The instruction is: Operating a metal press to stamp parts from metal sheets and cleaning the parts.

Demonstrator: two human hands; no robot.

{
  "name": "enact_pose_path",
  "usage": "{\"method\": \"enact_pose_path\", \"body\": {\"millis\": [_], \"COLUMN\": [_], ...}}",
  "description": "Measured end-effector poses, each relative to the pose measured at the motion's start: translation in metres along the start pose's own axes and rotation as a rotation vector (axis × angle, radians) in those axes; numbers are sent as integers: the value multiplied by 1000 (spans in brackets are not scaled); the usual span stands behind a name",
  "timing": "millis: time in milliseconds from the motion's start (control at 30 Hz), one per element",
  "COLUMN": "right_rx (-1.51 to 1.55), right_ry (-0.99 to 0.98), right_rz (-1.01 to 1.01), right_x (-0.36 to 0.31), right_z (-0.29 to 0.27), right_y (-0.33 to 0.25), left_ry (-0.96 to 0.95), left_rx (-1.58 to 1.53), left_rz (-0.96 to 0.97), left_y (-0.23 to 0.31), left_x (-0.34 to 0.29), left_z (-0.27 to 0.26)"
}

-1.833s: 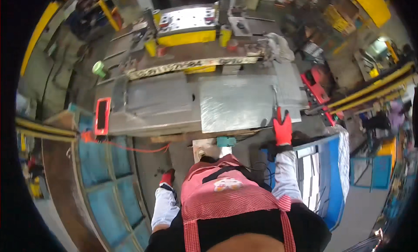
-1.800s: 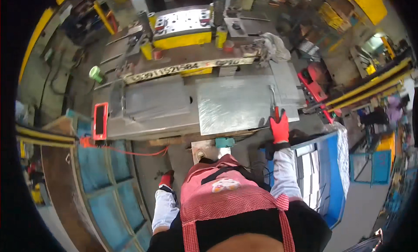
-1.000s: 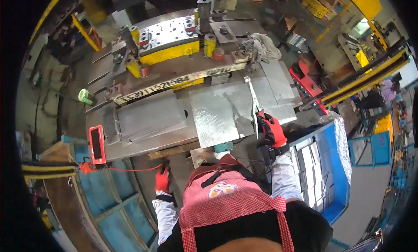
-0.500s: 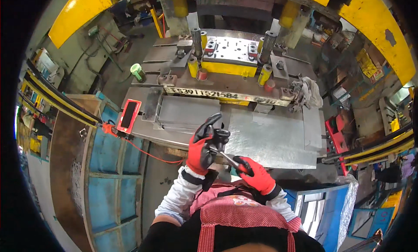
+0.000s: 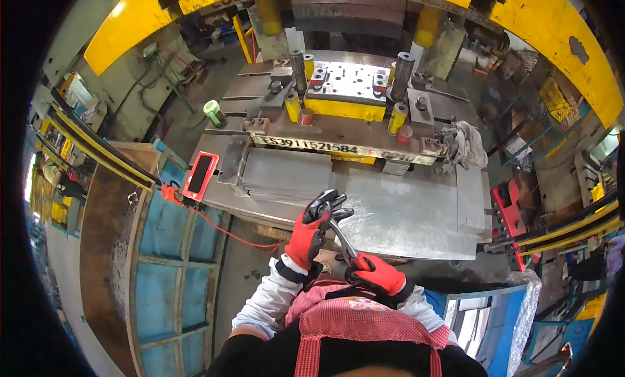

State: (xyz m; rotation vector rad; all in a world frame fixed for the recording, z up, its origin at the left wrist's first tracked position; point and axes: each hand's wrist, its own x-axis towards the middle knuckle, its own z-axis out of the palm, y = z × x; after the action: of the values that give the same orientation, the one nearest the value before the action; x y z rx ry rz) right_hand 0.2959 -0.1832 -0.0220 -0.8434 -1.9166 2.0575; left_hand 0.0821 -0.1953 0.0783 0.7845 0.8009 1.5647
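My right hand (image 5: 383, 275), in a red glove with black fingers, is closed round the dark handle of a slim metal hand tool (image 5: 342, 236). Its shaft slants up and left to my left hand (image 5: 311, 230), where the tip is hidden among the fingers. That left hand wears a matching glove; its fingers are bent but apart, and whether they touch the tool I cannot tell. Both hands are in front of my red checked apron, at the near edge of a metal plate (image 5: 410, 214). A stack of flat sheets (image 5: 286, 172) lies beyond the left hand.
A press die (image 5: 345, 84) with yellow blocks and upright posts stands at the back. On the left are a red-framed phone-like device (image 5: 200, 175) and a green-lidded bottle (image 5: 213, 113). Grey rags (image 5: 463, 146) and a red rack (image 5: 509, 214) are at right.
My left hand has shifted slightly right and its fingers have bent more. The right hand has dropped a little, and the tool stands steeper. The view has tilted slightly.
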Motion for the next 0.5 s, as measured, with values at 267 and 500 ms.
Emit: {"method": "enact_pose_path", "body": {"millis": [267,500], "right_rx": [-271,-337], "right_ry": [89,135], "right_rz": [-50,-45], "right_x": [-9,4], "right_z": [12,16], "right_y": [-42,-52], "left_ry": [29,128], "left_rx": [4,204], "left_rz": [-42,-134], "left_y": [-17,-21], "left_x": [-14,-35], "left_z": [-28,-45]}}
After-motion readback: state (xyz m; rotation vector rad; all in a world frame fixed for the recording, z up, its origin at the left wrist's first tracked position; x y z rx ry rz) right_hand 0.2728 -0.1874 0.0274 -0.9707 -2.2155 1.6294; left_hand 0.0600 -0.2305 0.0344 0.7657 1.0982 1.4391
